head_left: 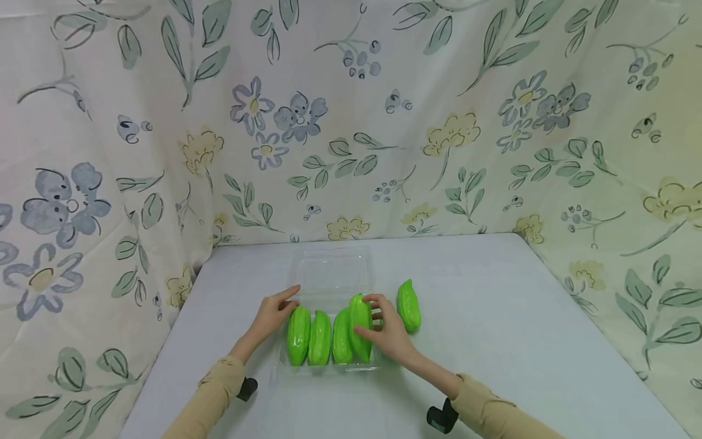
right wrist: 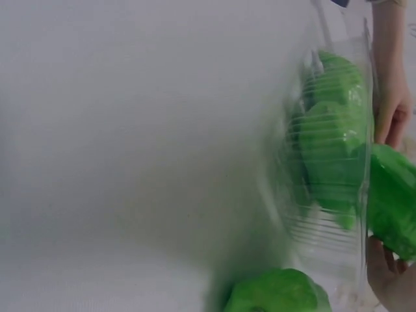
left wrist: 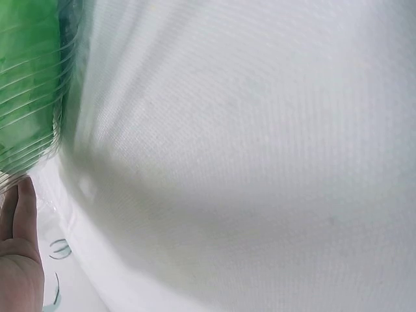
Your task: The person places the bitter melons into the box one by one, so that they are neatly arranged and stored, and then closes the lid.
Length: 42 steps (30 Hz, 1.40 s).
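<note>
A white, fabric-topped table [head_left: 510, 341] filled the lower part of the scene. Nearest the viewer, two tan sleeves [head_left: 211, 390] reached in, one from each side. Beyond them was a clear, ribbed plastic box [head_left: 356, 368], with three glossy, bright-green, ridged gourds [head_left: 320, 339] lying side by side inside. Over its right part, overlapping the third of these, the right hand [head_left: 390, 334] held a matching green gourd [head_left: 359, 320]. Its grip pinched the gourd between thumb and curled fingers, and the right wrist view showed it above the box's rim.

The held gourd looked light and stiff, hard to bruise but probably slippery on its shiny skin; its thick middle seemed a surer hold than the tapered tips. The thin box looked flexible and easily nudged.

At the box's left wall was the left hand [head_left: 274, 314], its grip spread and its fingers fairly straight. A loose green gourd [head_left: 408, 308] lay on the table, right of the box. Farther back, the box's clear lid [head_left: 331, 271] lay open before a pale floral curtain [head_left: 351, 122].
</note>
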### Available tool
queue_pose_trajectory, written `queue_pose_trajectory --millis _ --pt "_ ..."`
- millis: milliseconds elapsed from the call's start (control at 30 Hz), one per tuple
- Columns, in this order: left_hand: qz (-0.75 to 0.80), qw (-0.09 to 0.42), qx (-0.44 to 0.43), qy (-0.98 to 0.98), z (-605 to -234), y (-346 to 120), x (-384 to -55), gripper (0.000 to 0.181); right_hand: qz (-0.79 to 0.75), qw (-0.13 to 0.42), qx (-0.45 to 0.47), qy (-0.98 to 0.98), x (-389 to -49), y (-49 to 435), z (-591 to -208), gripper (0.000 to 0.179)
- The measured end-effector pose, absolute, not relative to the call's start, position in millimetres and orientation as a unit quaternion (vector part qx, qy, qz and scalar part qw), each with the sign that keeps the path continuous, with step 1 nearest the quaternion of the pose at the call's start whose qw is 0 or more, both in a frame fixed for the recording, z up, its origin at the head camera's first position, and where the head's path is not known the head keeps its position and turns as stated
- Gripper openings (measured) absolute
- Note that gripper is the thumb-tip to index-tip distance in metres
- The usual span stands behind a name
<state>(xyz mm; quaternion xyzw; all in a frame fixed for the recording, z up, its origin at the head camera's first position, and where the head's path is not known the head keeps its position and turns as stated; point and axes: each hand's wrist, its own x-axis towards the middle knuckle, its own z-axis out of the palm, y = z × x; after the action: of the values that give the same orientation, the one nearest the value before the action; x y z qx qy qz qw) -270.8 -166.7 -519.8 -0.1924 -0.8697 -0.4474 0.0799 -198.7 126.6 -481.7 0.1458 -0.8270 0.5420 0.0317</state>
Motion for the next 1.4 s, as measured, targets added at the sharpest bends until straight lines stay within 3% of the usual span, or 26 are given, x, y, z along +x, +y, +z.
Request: queue_pose_trajectory --millis 533,1400 --pt "-0.447 0.086 -0.192 -0.87 -519.9 -165.4 -270.2 0.042 0.333 0.178 0.222 -0.899 -186.6 117.1 -496.4 0.053" --pt "-0.456 0.068 -0.184 -0.868 -521.2 -167.5 -272.0 0.042 0.324 0.164 0.206 -0.909 -185.9 119.0 -496.9 0.054"
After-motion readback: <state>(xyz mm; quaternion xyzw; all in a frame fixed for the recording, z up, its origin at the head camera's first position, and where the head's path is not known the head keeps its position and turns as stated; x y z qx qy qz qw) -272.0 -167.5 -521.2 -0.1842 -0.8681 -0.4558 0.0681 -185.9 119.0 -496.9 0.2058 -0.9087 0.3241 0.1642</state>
